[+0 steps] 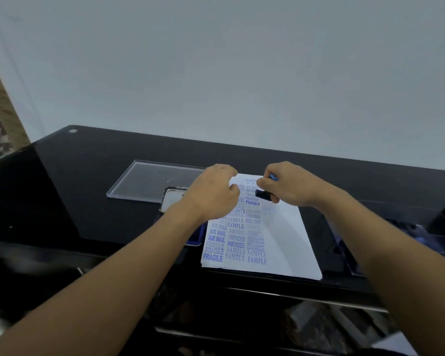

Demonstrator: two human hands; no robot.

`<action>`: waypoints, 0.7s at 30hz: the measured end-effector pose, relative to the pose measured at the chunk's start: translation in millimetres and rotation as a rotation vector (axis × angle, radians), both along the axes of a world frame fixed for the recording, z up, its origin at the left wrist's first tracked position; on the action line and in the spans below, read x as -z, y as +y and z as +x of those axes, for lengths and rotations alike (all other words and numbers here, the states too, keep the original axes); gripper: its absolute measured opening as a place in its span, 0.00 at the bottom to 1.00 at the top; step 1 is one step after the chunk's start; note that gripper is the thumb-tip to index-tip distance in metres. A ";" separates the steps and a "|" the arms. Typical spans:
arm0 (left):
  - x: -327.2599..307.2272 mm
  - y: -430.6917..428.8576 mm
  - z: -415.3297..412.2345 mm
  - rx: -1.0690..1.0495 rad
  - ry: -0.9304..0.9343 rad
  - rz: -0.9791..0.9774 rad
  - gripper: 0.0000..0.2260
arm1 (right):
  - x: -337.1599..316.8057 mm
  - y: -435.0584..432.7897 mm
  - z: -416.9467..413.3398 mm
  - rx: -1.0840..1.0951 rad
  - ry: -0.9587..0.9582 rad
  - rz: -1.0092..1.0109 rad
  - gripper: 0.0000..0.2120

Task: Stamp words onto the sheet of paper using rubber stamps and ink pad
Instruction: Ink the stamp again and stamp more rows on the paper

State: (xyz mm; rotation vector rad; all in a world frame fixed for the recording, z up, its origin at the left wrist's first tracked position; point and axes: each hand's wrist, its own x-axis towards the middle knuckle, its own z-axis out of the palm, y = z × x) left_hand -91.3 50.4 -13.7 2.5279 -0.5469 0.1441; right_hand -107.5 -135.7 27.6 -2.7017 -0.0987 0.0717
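A glossy black tabletop [88, 176] filled the lower half of the frame. At its centre lay the sheet of paper [288, 240], its left columns stamped with blue words. A clear flat tray [144, 181] sat to the upper left. The left grip [213, 194] rested loosely bent on the sheet's upper left, holding nothing. The right grip [290, 185] clasped a black rubber stamp [263, 195] against the sheet's top. The blue ink pad [199, 236] peeked from under the left forearm.

Single view, worn at head height. The scene is taken from above and behind the forearms, angled forward and down across the black table [88, 176]. Left hand [213, 194] and right hand [288, 186] are framed near centre, at arm's reach. The upper half is filled by a pale wall [216, 60].
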 end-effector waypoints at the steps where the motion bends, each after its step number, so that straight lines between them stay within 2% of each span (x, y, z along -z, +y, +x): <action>1: 3.0 -4.7 1.2 0.003 0.009 0.001 0.20 | 1.9 -3.9 0.7 0.017 -0.001 -0.009 0.10; 9: 27.2 -36.5 11.4 0.022 0.087 0.038 0.17 | 20.8 -24.4 7.4 0.085 0.029 -0.050 0.08; 14: 42.7 -46.1 20.4 -0.009 0.114 0.058 0.06 | 28.0 -24.6 8.8 0.067 0.085 -0.055 0.10; 18: 48.4 -49.2 21.5 0.027 0.112 0.096 0.15 | 33.9 -25.3 12.0 0.024 0.120 -0.109 0.09; 21: 52.2 -50.6 23.0 0.049 0.082 0.129 0.15 | 38.3 -25.6 15.2 0.005 0.129 -0.142 0.10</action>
